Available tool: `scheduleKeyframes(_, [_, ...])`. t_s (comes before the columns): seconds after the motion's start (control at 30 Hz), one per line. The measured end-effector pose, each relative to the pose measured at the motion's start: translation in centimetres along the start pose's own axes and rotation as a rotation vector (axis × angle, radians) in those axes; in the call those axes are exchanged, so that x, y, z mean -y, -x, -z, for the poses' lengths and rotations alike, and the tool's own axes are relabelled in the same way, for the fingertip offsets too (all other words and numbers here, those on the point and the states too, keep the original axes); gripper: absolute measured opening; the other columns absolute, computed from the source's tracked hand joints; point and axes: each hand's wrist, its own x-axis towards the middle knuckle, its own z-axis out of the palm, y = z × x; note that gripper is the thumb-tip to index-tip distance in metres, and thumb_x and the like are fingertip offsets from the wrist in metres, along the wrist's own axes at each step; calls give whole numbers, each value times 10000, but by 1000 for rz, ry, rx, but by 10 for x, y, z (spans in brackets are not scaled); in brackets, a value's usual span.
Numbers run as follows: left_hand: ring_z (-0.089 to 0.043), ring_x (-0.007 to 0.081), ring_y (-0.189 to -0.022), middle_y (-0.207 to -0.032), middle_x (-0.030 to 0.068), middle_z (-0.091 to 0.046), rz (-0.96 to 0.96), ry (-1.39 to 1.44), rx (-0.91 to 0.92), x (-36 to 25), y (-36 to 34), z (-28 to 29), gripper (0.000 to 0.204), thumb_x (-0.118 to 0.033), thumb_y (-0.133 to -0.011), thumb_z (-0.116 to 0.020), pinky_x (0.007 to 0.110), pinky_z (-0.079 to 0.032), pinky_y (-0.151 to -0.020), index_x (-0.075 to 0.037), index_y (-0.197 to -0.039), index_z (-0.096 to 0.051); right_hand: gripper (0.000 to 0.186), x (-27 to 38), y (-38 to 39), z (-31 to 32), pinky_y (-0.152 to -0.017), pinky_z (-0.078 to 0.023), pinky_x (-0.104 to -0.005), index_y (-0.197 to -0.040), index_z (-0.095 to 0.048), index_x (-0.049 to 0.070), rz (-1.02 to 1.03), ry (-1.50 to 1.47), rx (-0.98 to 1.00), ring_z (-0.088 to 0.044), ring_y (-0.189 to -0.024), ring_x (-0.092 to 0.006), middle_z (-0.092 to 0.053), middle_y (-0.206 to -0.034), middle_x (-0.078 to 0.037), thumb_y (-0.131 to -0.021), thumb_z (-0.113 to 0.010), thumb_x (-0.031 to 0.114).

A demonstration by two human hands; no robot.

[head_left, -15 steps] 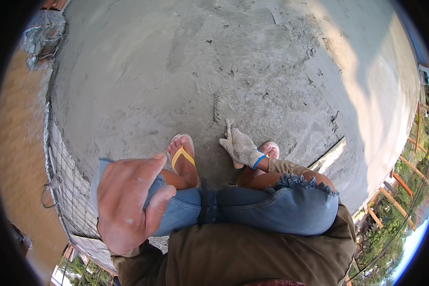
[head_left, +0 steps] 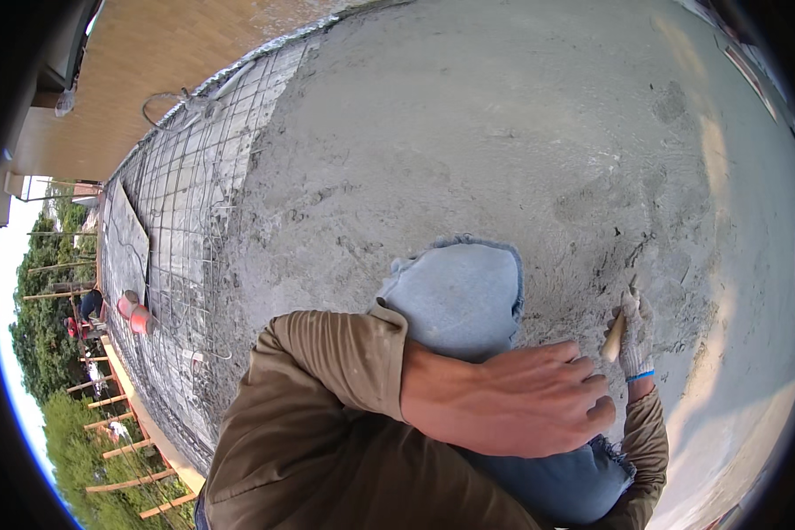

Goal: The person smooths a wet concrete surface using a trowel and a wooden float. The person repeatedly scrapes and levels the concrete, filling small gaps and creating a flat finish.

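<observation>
My left hand [head_left: 517, 402], bare and dusty, hangs over my denim-covered knee [head_left: 459, 296] with its fingers curled in and nothing visible in them. My right hand [head_left: 634, 331] wears a pale knitted work glove with a blue cuff. It is closed around a trowel whose wooden handle [head_left: 614, 338] sticks out toward me; only a narrow bit of metal shows past the fingers, and the blade is mostly hidden. Under and around both hands lies wet grey concrete [head_left: 468, 168], rough and pitted near the glove.
To the left, bare steel mesh [head_left: 181, 185] borders the concrete, with a flat board [head_left: 128, 238] on it. Orange-red buckets [head_left: 140, 320] stand near a crouching person [head_left: 88, 305]. A tan wall [head_left: 185, 40] rises along the far left, and timber poles [head_left: 119, 481] project beyond the slab's edge.
My view has swung left, bringing the mesh, buckets and person into sight. My left hand has moved across in front of my knees, its fingers now curled. My gloved hand now shows the trowel handle.
</observation>
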Motion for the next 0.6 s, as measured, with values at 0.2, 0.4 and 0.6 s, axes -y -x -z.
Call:
scheduleKeyframes(0.2, [-553, 165, -699, -728, 38, -545, 59, -107, -308, -16, 10, -4, 263, -190, -855, -645, 324, -402, -636, 49, -964, -657, 372, 91, -86, -37, -643, -541, -304, -1150, -562, 31, 346, 139, -109, -613, -749, -130, -609, -927, -39, -1010, -688, 353])
scheduleKeyframes(0.4, [-572, 205, -706, -758, 69, -594, 117, -226, -443, -27, -7, -28, 273, -244, -870, -621, 368, -419, -672, 27, -895, -643, 465, 105, -84, -277, -836, -528, -372, -1287, -529, -12, 644, 335, 29, -625, -974, -245, -618, -1133, -151, -942, -747, 210])
scheduleKeyframes(0.6, [-587, 206, -715, -764, 68, -596, 135, -237, -413, -7, -2, -25, 261, -235, -865, -623, 362, -428, -672, 24, -896, -637, 394, 142, -59, -386, -854, -532, -495, -1173, -557, 65, 950, 636, 241, -653, -1029, -435, -662, -1075, -202, -909, -746, 289])
